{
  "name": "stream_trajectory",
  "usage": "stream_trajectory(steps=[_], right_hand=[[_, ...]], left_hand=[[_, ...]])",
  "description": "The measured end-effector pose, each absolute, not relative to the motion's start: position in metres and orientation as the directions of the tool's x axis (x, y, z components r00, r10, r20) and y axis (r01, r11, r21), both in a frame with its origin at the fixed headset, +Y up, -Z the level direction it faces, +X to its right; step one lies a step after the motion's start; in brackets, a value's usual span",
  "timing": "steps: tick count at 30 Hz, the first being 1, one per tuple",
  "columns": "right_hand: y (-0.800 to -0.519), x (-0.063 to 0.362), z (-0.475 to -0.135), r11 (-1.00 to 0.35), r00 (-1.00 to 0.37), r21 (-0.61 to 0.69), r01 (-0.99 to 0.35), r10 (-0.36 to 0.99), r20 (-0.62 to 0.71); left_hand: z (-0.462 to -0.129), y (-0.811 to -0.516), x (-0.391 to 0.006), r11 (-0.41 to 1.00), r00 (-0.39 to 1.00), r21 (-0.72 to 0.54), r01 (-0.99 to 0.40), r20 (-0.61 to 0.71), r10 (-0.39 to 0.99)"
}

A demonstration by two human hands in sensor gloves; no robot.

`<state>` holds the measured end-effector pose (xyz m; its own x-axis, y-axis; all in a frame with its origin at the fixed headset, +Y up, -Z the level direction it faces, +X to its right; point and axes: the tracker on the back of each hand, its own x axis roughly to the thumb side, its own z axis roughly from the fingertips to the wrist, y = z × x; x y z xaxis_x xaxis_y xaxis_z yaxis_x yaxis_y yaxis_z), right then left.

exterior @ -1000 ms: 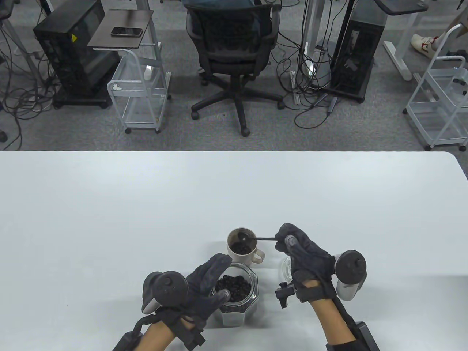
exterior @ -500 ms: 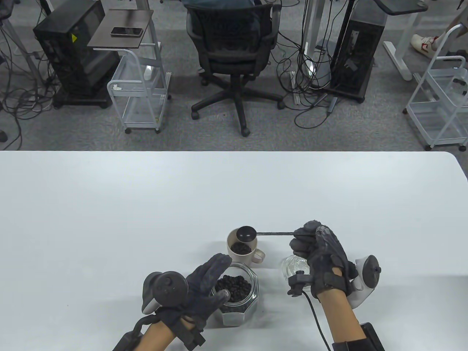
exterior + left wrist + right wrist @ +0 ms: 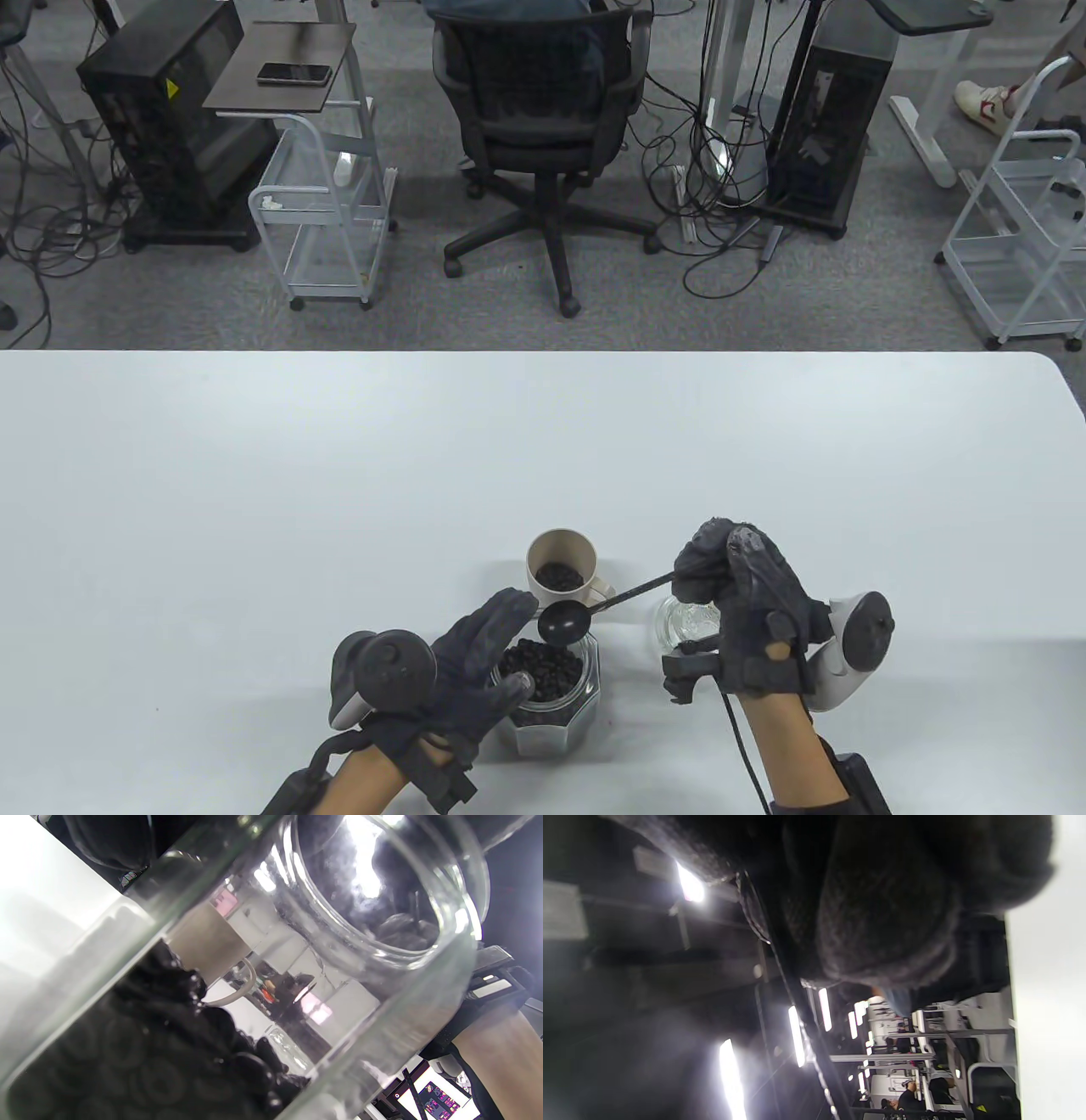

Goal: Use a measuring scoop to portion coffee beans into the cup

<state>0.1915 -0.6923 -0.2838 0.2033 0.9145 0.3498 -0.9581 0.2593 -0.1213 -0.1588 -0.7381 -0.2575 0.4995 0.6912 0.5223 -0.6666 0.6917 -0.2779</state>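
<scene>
Scoop (image 3: pixel 563 624) held by right hand (image 3: pixel 747 594) above jar (image 3: pixel 547 679).

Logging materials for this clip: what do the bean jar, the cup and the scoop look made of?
Jar: clear glass, seemingly; the coffee beans show through its faceted wall, with bright glints in the left wrist view.
Cup: matte beige, no shine; plastic or ceramic, cannot tell.
Scoop: dark, dull finish, thin handle; metal or plastic, unclear.

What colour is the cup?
Beige, or off-white; the cup shows best in the table view.
</scene>
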Motion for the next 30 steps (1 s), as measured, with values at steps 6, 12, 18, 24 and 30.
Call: stream_trajectory(steps=[6, 12, 18, 24, 30], right_hand=[[-0.668, 0.174, -0.270, 0.073, -0.011, -0.127, -0.989, 0.825, 0.564], [-0.652, 0.150, -0.255, -0.145, -0.195, -0.130, -0.981, 0.688, 0.699], [-0.644, 0.122, -0.240, -0.325, -0.309, -0.143, -0.935, 0.547, 0.778], [-0.643, 0.105, -0.233, -0.465, -0.361, -0.126, -0.876, 0.462, 0.810], [-0.646, 0.096, -0.234, -0.552, -0.393, -0.104, -0.827, 0.435, 0.810]], left_hand=[[-0.257, -0.738, -0.159, 0.691, 0.500, -0.278, -0.667, 0.521, 0.692], [-0.258, -0.738, -0.159, 0.692, 0.499, -0.279, -0.666, 0.523, 0.691], [-0.258, -0.738, -0.159, 0.692, 0.499, -0.277, -0.667, 0.525, 0.690], [-0.258, -0.738, -0.159, 0.693, 0.500, -0.276, -0.666, 0.525, 0.689], [-0.258, -0.738, -0.159, 0.691, 0.496, -0.276, -0.668, 0.526, 0.691]])
